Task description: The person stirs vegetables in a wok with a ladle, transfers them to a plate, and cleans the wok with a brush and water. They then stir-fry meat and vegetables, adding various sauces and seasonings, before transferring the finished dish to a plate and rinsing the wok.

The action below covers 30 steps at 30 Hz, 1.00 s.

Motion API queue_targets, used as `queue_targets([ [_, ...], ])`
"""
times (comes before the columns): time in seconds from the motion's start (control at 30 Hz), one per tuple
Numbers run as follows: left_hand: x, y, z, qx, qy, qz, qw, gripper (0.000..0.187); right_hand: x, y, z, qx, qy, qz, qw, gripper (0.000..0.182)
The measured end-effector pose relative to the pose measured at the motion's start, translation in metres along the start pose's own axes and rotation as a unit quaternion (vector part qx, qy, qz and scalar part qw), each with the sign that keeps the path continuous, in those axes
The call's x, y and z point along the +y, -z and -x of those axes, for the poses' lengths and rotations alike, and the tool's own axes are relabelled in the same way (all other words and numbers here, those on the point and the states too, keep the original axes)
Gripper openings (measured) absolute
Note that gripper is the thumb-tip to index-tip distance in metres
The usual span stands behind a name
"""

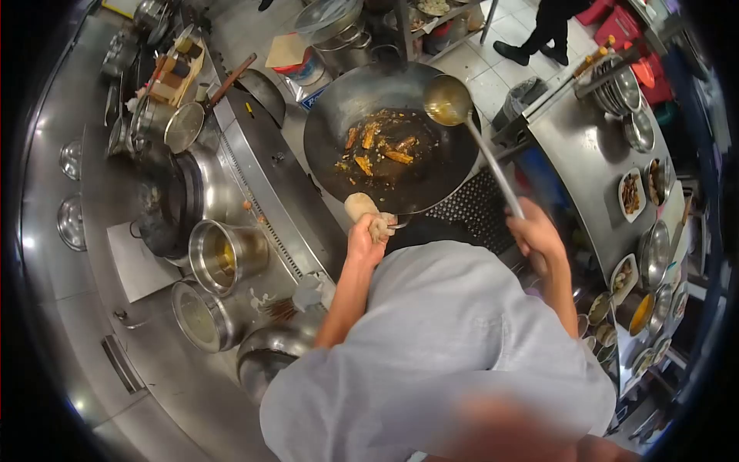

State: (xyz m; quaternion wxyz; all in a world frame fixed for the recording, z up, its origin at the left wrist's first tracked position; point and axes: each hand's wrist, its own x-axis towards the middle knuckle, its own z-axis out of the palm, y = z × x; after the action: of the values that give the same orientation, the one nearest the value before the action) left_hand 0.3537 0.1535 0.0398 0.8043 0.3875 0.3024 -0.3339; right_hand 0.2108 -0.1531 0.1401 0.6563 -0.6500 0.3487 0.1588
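Note:
My left hand [366, 240] is closed round a beige cloth [359, 205] at the near rim of a large dark wok [327, 131]. A short bit of metal handle shows beside the fingers. Browned, elongated pieces of food [369, 137] and small crumbs lie in the oily bottom of the wok. With its fingers wrapped round the long shaft, my right hand [536, 232] grips a ladle [449, 100]. The ladle's bowl hangs over the wok's right side, and yellowish liquid shows in it.
Left, a steel counter bears a pot with yellow liquid [223, 258], a strainer [185, 127] and a dark wok on a burner [165, 200]. Right, a steel table [581, 146] holds plated food [631, 192] and bowls. A person's legs [543, 35] stand beyond, near a bin [523, 96].

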Motion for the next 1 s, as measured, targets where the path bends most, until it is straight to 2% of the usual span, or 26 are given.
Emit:
queue_targets([
  [0.07,0.0,0.01,0.0,-0.046,-0.046,-0.053,0.996,0.018,-0.018,-0.012,-0.049,-0.026,0.02,0.109,0.993,0.023],
  [0.1,0.0,0.008,0.002,-0.041,-0.05,-0.043,0.997,0.018,-0.03,-0.017,-0.066,-0.034,0.02,0.119,0.992,0.023],
  [0.17,0.002,0.0,0.009,-0.029,-0.071,-0.076,0.994,0.018,-0.047,-0.03,-0.087,-0.041,0.03,0.237,0.97,0.023],
  [0.23,0.001,0.001,0.009,-0.032,-0.079,-0.07,0.994,0.019,-0.056,-0.047,-0.093,-0.084,0.034,0.246,0.965,0.023],
  [0.3,-0.001,0.0,0.007,-0.029,-0.088,-0.067,0.993,0.021,-0.052,-0.064,-0.09,-0.152,0.017,0.192,0.969,0.023],
  [0.4,-0.012,-0.004,-0.004,-0.012,-0.112,-0.07,0.991,0.025,-0.031,-0.083,-0.085,-0.256,-0.057,0.022,0.965,0.023],
  [0.43,-0.015,-0.003,-0.009,-0.012,-0.116,-0.074,0.99,0.026,-0.025,-0.084,-0.086,-0.268,-0.051,0.024,0.962,0.023],
  [0.5,-0.017,-0.011,-0.002,0.01,-0.126,-0.074,0.989,0.029,-0.007,-0.078,-0.087,-0.353,-0.15,-0.187,0.904,0.02],
  [0.57,-0.018,-0.009,0.01,0.024,-0.131,-0.086,0.987,0.026,0.015,-0.084,-0.078,-0.38,-0.183,-0.247,0.873,0.016],
  [0.67,-0.023,0.003,0.011,0.019,-0.121,-0.059,0.991,0.024,0.015,-0.081,-0.07,-0.401,-0.163,-0.246,0.867,0.015],
  [0.73,-0.027,0.005,0.011,0.024,-0.119,-0.046,0.992,0.024,0.01,-0.084,-0.064,-0.368,-0.13,-0.168,0.905,0.014],
  [0.8,-0.028,0.009,0.017,0.038,-0.118,-0.038,0.991,0.023,0.002,-0.078,-0.063,-0.374,-0.132,-0.171,0.902,0.014],
  [0.9,-0.03,0.005,0.021,0.006,-0.152,-0.042,0.987,0.034,-0.003,-0.061,-0.072,-0.4,-0.141,-0.218,0.879,0.015],
  [1.0,-0.024,0.007,0.023,0.012,-0.148,-0.044,0.988,0.037,-0.018,-0.048,-0.058,-0.341,-0.111,-0.152,0.921,0.016],
])
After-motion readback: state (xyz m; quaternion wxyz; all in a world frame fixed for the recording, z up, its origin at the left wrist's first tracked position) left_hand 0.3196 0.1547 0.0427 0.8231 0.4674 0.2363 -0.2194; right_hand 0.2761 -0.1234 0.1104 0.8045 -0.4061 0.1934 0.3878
